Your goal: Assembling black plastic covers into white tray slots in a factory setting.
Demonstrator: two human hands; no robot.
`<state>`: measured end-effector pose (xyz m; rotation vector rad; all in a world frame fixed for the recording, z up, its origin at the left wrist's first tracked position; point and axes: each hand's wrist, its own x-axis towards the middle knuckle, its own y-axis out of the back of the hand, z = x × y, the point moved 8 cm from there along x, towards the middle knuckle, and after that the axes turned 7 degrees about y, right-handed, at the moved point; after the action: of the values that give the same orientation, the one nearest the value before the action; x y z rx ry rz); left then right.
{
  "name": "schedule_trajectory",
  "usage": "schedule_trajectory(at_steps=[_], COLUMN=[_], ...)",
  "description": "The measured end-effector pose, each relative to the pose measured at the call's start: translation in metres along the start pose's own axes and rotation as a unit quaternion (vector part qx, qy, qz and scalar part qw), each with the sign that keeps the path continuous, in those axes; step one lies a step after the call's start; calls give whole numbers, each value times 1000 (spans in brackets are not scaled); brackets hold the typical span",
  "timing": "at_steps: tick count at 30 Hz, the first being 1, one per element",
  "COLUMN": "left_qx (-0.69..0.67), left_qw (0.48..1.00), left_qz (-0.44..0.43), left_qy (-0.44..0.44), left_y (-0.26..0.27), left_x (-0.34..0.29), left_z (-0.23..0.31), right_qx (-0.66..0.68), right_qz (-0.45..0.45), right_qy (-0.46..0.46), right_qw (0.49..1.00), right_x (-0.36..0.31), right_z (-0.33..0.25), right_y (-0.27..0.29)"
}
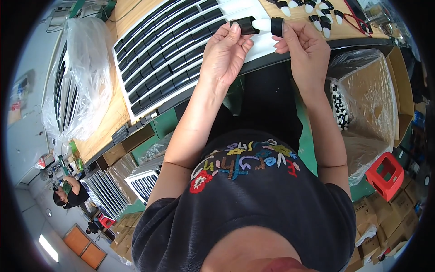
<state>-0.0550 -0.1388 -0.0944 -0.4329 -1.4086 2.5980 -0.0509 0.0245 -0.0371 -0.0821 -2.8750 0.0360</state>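
Note:
My left hand is closed on a short black cylinder, pinched between thumb and fingers. In my right hand is a black cap with a white rounded tip, gripped by its black end. Its white tip points left at the cylinder's open end, close by; whether the two touch I cannot tell. Both hands are above the front edge of a white tray, which carries rows of similar black cylinders.
Several black-and-white caps lie at the back right near red-handled scissors. A plastic-lined carton holding small black-and-white pieces stands right, with a red stool below. Left is a plastic-wrapped stack. A person is farther off.

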Motion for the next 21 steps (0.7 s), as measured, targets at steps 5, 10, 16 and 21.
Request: schedule_trajectory(at_steps=[5, 10, 16, 21], left_qx=[83, 188, 208, 156], left_qw=[996, 981, 973, 981], left_qz=[5, -44, -86, -95], left_qy=[-40, -10, 49, 70], left_y=[-12, -31, -52, -65], left_x=[-7, -20, -35, -46], left_z=[2, -1, -24, -29], right_qx=[-74, -180, 88, 121], right_qz=[-59, -114, -177, -188], right_qy=[-10, 80, -174, -160], right_qw=[995, 974, 965, 961], right_x=[0, 16, 24, 6], right_z=[-5, -11, 7, -1], right_y=[-4, 3, -35, -43])
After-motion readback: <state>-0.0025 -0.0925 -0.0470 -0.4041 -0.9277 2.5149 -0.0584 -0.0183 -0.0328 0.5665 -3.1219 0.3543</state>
